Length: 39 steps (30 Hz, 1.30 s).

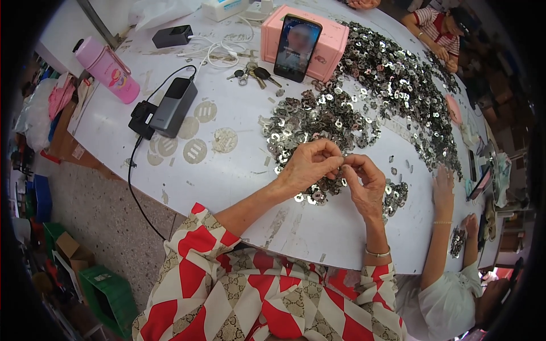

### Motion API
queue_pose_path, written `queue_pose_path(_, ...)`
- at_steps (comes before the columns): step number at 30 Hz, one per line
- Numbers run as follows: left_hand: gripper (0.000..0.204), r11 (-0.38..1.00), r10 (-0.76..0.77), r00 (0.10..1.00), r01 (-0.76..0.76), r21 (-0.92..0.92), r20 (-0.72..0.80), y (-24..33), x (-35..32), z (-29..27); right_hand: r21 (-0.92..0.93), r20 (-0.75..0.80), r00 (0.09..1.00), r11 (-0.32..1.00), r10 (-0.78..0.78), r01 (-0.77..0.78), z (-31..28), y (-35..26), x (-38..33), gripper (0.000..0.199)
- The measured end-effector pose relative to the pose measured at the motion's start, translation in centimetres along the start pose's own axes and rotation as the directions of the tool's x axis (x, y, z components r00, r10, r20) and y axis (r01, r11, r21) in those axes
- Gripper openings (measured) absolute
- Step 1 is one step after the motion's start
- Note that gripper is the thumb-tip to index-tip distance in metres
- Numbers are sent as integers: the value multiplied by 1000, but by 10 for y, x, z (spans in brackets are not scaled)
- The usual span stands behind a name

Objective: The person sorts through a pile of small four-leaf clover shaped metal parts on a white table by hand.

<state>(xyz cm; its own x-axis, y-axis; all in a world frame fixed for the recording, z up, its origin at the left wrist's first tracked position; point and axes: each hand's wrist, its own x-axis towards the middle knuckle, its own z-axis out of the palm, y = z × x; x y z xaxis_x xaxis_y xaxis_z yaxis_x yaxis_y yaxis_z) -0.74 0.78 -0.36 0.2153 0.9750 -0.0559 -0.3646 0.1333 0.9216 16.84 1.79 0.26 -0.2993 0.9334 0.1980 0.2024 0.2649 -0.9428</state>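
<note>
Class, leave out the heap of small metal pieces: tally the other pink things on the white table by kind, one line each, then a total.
Pink bottle: 1
Pink box with a phone leaning on it: 1
Total: 2
Both hands, left hand and right hand, pinch small metal pieces together above the table.

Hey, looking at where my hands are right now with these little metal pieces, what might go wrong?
The small metal pieces under your left hand and right hand lie close to the table edge, so a nudge may drop some. A co-worker's hand works close by; piles might mix.
</note>
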Motion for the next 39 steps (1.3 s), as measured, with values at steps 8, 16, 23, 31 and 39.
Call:
queue_pose_path(8,12,999,-39,999,39,-3,-8,0,-1,1,49,-3,999,998,50,-50,-2,-3,-1,13)
queue_pose_path(16,11,1000,-11,1000,11,-5,7,-2,0,-1,110,22,996,990,91,-93,-3,-2,-1,13)
queue_pose_path(23,13,999,-8,1000,8,-38,-10,-4,-1,-1,201,17,991,970,134,-135,-6,-4,0,13)
queue_pose_path(31,14,999,16,999,-17,-48,-27,-2,-1,-2,289,69,969,925,237,-247,-6,-8,2,16)
queue_pose_path(39,13,998,-15,1000,15,-62,2,2,-1,0,436,125,958,853,258,-286,-12,-5,1,23)
